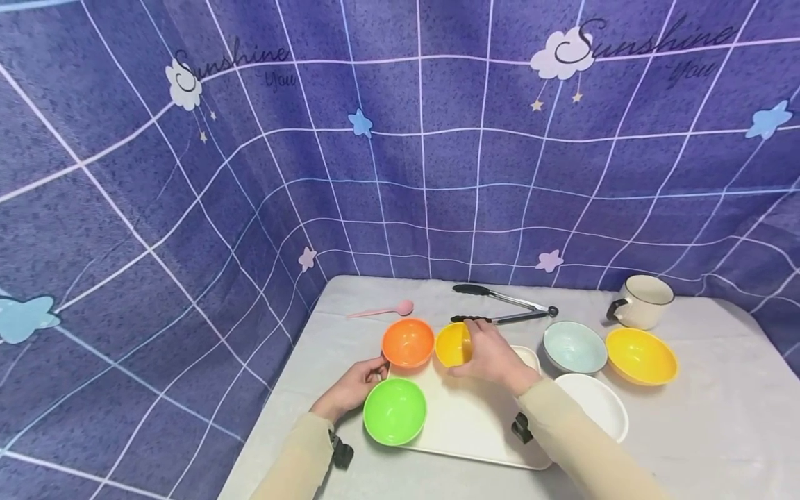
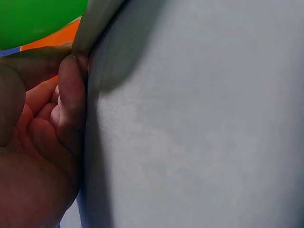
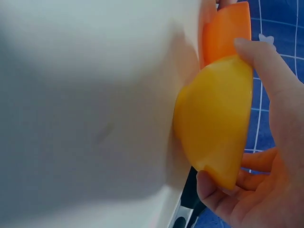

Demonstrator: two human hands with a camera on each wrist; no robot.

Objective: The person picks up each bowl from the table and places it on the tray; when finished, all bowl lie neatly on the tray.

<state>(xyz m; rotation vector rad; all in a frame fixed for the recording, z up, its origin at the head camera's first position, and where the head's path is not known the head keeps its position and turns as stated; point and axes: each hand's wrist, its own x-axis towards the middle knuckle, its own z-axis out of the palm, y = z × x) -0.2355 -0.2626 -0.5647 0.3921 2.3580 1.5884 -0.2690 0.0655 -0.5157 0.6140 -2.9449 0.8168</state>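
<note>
A yellow bowl (image 1: 451,345) stands on the far part of a white rectangular tray (image 1: 478,423), beside an orange bowl (image 1: 408,343). My right hand (image 1: 490,351) grips the yellow bowl by its rim, thumb on one side and fingers on the other, as the right wrist view shows. At the tray's left edge my left hand (image 1: 355,384) pinches the rim between thumb and finger, close to the orange bowl. A green bowl (image 1: 395,411) sits at the tray's near left corner, overhanging its edge.
Behind the tray lie black-handled tongs (image 1: 515,305) and a pink spoon (image 1: 381,310). To the right stand a pale blue bowl (image 1: 575,347), a larger yellow bowl (image 1: 642,356), a white plate (image 1: 596,406) and a cream mug (image 1: 644,302). A patterned purple curtain (image 1: 450,160) borders the table.
</note>
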